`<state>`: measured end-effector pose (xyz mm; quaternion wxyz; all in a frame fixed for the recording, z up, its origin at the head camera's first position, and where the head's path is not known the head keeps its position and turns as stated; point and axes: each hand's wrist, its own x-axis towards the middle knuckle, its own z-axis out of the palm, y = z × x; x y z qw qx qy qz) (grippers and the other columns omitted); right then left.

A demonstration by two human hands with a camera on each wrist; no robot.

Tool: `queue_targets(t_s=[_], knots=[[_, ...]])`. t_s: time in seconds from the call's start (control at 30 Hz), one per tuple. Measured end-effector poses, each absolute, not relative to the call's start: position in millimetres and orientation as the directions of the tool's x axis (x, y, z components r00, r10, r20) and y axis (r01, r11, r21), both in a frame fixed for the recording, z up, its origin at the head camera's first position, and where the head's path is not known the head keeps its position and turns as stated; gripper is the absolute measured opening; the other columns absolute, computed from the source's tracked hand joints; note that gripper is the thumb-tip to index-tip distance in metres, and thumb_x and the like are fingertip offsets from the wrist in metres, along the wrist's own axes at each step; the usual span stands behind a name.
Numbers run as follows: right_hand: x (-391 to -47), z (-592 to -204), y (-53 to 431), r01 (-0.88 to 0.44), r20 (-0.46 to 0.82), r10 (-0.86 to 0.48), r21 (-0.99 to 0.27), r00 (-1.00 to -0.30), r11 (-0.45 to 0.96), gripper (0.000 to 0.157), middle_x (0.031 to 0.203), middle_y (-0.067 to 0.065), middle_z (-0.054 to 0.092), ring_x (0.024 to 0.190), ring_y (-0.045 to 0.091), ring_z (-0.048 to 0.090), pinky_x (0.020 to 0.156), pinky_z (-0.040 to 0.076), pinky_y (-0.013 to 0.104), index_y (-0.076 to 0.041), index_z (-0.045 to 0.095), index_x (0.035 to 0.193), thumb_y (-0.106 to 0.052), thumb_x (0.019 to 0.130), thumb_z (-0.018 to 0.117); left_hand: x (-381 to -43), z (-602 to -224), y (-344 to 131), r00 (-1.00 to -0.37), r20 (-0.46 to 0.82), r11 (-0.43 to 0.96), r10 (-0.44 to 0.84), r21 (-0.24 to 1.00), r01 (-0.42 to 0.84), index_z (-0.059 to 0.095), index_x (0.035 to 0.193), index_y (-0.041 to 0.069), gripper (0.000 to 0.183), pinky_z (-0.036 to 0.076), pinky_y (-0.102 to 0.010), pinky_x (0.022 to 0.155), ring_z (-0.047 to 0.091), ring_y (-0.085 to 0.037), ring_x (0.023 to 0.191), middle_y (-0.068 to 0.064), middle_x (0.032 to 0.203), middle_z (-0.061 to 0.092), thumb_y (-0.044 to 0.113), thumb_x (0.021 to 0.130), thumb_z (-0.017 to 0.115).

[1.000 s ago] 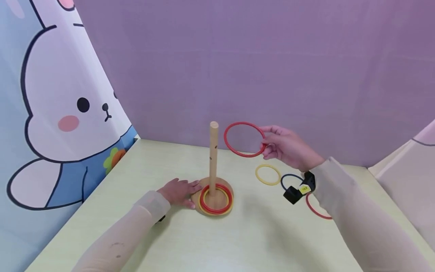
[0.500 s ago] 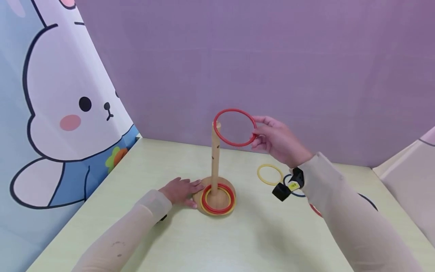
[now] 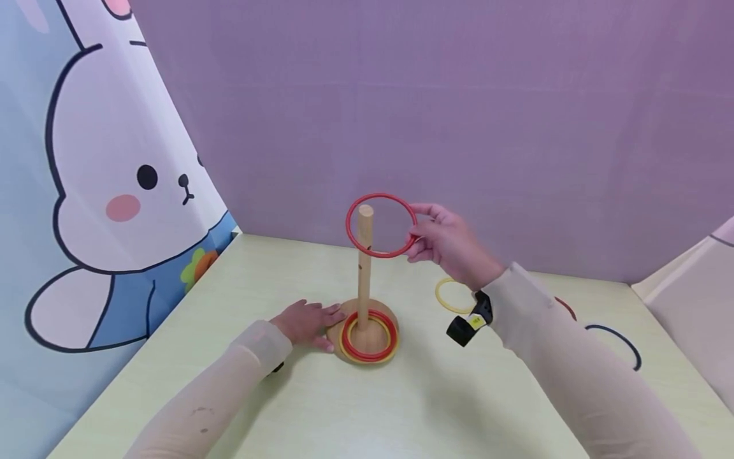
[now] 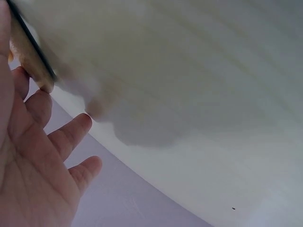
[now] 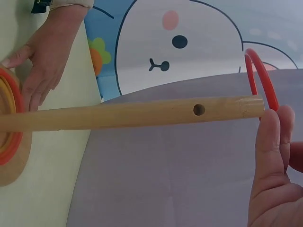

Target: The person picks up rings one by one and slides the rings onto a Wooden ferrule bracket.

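Note:
A wooden post rises from a round wooden base, with red and yellow rings stacked around its foot. My right hand pinches a red ring by its right side, between thumb and fingers. That ring is tilted at the height of the post's top, and the post tip shows inside its outline. In the right wrist view the held ring overlaps the post's end. My left hand lies flat with spread fingers, fingertips on the base's left edge.
On the table to the right lie a yellow ring, a dark blue ring and a red ring, partly hidden by the right arm. A purple backdrop stands behind, and a rabbit-print cloth at left.
My right hand has carried the red ring leftward, first up and then slightly down, from beside the post to its top. The left hand stays on the base.

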<state>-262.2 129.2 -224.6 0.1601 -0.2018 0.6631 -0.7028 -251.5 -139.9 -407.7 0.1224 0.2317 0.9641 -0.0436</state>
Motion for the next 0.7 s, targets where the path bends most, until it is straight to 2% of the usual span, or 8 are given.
queue_targets(t_s=[0.23, 0.53, 0.7], knots=[[-258, -225, 121, -0.067, 0.047, -0.484, -0.997, -0.874, 0.024, 0.044, 0.077, 0.007, 0.059, 0.055, 0.012, 0.057, 0.061, 0.054, 0.024, -0.003, 0.036, 0.143, -0.003, 0.099, 0.045, -250, -409, -140, -0.863, -0.261, 0.885, 0.433, -0.058, 0.462, 0.041, 0.147, 0.022, 0.077, 0.034, -0.055, 0.104, 0.044, -0.033, 0.129, 0.000, 0.152, 0.036, 0.057, 0.083, 0.063], [-257, -230, 118, -0.104, 0.004, -0.445, -0.974, -0.895, 0.200, 0.039, 0.079, 0.006, 0.061, 0.060, 0.016, 0.054, 0.053, 0.041, 0.022, -0.011, 0.048, 0.139, -0.012, 0.099, 0.050, -250, -406, -137, -0.868, -0.280, 0.888, 0.410, -0.093, 0.450, 0.043, 0.146, 0.025, 0.077, 0.034, -0.053, 0.105, 0.044, -0.032, 0.130, 0.003, 0.151, 0.039, 0.058, 0.081, 0.065], [-256, -234, 119, -0.122, -0.007, -0.459, -0.961, -0.888, 0.249, 0.042, 0.084, 0.008, 0.062, 0.064, 0.018, 0.057, 0.055, 0.043, 0.023, -0.011, 0.046, 0.141, -0.014, 0.099, 0.051, -251, -404, -136, -0.869, -0.283, 0.887, 0.407, -0.104, 0.449, 0.043, 0.146, 0.026, 0.077, 0.034, -0.053, 0.105, 0.043, -0.032, 0.131, 0.003, 0.151, 0.039, 0.059, 0.080, 0.065]])
